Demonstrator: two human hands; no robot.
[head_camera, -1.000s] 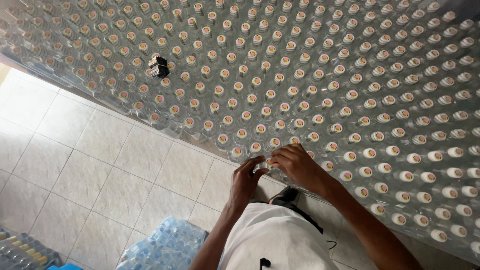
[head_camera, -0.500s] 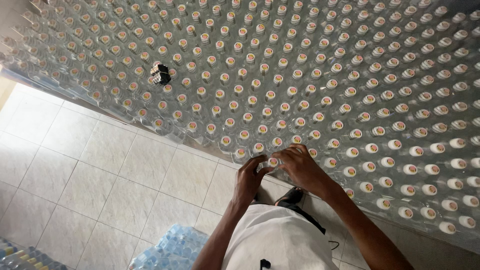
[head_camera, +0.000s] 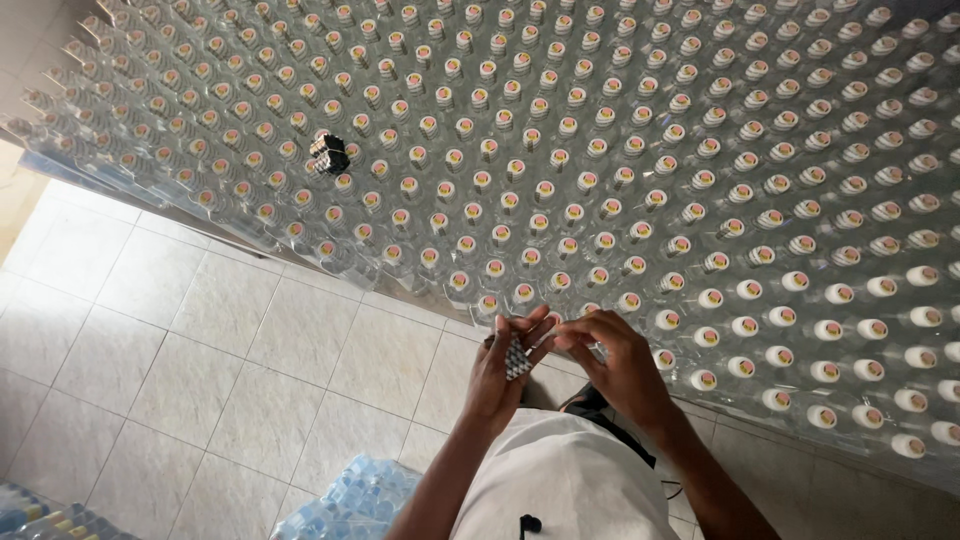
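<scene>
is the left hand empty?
No: the left hand holds a small patterned silvery strip against its fingers, with the right hand close beside it at the edge of the capped bottles.

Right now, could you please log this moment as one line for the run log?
left hand: holds small patterned strip | right hand: pinching at strip's end | ahead: rows of capped clear bottles | floor: pale tiles

Pale tiled floor (head_camera: 250, 340) under rows of capped clear bottles (head_camera: 600, 180); wrapped bottle packs (head_camera: 350, 500) alongside.
</scene>
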